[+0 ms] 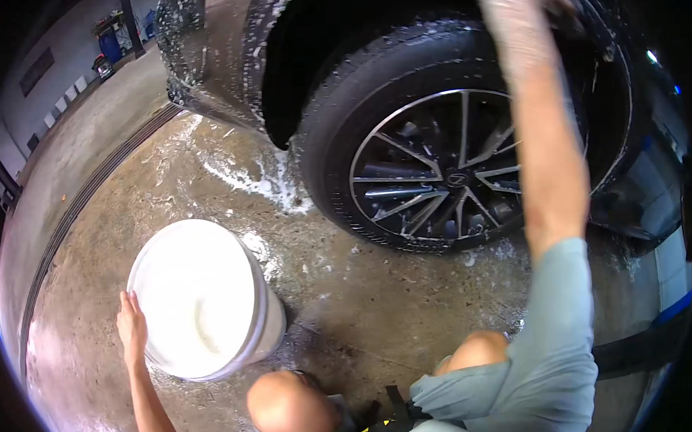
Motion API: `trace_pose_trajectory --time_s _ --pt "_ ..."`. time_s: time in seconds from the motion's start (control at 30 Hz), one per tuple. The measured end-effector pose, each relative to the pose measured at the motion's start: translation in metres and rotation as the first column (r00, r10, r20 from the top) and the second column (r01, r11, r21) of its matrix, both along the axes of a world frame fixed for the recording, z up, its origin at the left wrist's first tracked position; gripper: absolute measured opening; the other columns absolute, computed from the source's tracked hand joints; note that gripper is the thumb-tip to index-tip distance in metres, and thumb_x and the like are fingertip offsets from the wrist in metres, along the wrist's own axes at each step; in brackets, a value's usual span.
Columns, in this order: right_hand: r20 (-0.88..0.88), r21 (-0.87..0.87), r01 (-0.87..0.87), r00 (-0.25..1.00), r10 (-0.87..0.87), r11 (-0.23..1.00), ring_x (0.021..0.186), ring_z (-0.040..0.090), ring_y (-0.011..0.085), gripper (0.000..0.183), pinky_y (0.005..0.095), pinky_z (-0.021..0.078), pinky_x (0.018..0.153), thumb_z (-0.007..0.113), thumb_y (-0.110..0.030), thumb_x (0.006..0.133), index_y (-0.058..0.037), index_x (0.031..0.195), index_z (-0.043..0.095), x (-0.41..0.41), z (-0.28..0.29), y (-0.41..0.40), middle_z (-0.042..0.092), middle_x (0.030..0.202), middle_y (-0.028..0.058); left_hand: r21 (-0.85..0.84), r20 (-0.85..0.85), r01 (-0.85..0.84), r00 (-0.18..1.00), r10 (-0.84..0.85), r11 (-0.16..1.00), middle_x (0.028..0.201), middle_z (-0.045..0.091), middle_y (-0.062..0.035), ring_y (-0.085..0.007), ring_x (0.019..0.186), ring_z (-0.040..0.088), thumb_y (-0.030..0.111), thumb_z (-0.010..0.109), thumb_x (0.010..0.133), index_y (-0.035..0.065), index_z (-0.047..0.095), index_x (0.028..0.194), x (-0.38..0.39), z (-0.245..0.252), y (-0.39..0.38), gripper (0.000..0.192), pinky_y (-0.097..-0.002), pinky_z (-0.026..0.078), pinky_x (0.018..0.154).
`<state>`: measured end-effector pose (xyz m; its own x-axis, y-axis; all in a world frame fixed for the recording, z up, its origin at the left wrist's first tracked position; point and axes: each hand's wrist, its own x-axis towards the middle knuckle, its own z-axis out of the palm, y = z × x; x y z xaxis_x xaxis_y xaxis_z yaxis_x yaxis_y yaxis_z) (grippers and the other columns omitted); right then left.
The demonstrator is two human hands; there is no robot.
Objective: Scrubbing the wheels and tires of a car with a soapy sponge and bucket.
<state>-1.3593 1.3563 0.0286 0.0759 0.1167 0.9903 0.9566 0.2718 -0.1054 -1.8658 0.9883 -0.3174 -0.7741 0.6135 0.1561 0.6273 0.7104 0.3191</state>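
A white plastic bucket (272,324) stands on the wet concrete, its whitish inside too bright to make out. My left hand (131,326) holds the left side of its rim. My right arm reaches up across the wheel of a dark car, and my right hand (521,1), blurred and streaked with suds, is at the edge of the wheel arch (619,92). Whether it grips anything is unclear. Below it are the black tire (334,136), flecked with foam, and the alloy wheel rim (456,178) with dark and silver spokes.
Foam (265,184) lies on the floor beside the tire. The car's soapy bumper (215,78) juts out at upper left. A floor drain grate (74,217) curves along the left. Near the far wall are a blue barrel (110,47) and several small white objects (70,93).
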Motion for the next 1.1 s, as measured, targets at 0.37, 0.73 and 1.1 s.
trace_pose_trajectory --time_s 0.37,0.73,1.1 --pt "-0.828 0.257 -0.922 -0.056 0.558 0.288 0.107 0.053 0.0322 0.064 0.0415 0.0412 0.086 0.054 -0.019 0.089 -0.0156 0.144 0.023 -0.320 -0.407 0.083 0.049 0.123 0.0233 0.033 0.300 -0.070 0.952 0.057 0.997 0.108 0.061 -0.0248 -0.0384 0.102 0.058 0.043 0.033 0.098 0.0040 0.040 0.135 0.058 0.042 0.035 0.054 -0.0422 0.043 0.088" --pt "-0.528 -0.373 -0.907 0.036 0.848 -0.193 0.087 0.063 0.0297 0.044 0.0401 0.0504 0.075 0.062 -0.008 0.076 -0.0146 0.115 0.045 -0.195 -0.302 -0.084 0.061 0.096 0.0148 0.182 0.177 0.256 0.941 -0.288 0.949 0.125 0.053 -0.0204 -0.0346 0.116 0.051 0.037 0.033 0.099 0.0074 0.045 0.132 0.068 0.067 0.083 0.046 -0.0406 0.040 0.093" --pt "-0.372 -0.845 0.438 -0.067 0.926 -0.308 0.112 0.053 0.0290 0.071 0.0434 0.0432 0.091 0.067 -0.015 0.063 -0.0149 0.131 0.047 -0.201 -0.438 -0.139 0.055 0.121 0.0167 -0.183 -0.078 0.524 0.835 -0.544 0.832 0.097 0.064 -0.0213 -0.0411 0.096 0.059 0.036 0.033 0.098 0.0231 0.051 0.124 0.176 0.112 0.212 0.035 -0.0478 0.046 0.081"
